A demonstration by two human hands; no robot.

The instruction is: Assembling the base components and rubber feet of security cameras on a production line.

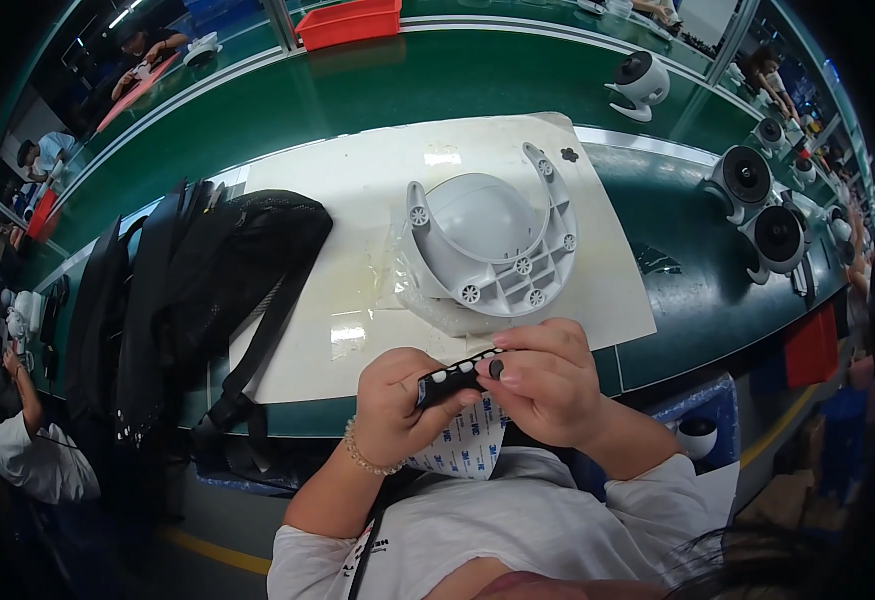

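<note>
My left hand [397,400], with a beaded bracelet at its wrist, grips a black sheet of adhesive pads [444,382] marked by a row of white rounded gaps. Its white backing [467,450], printed in blue, hangs below the fingers. Between my right thumb and fingers is a small dark round pad [496,368]; the right hand [547,380] is closed right beside the sheet. Just beyond both hands, a white plastic housing [497,245] rests on the mat, its curved ribbed stand facing up with round sockets and a smooth dome inside the curve.
A pale mat [597,270] covers part of the green bench [737,320]. Black mesh bags and straps [227,270] lie at the left. White units with black round fronts [742,180] stand at the right. A red bin [349,22] sits at the back. Other people work farther off.
</note>
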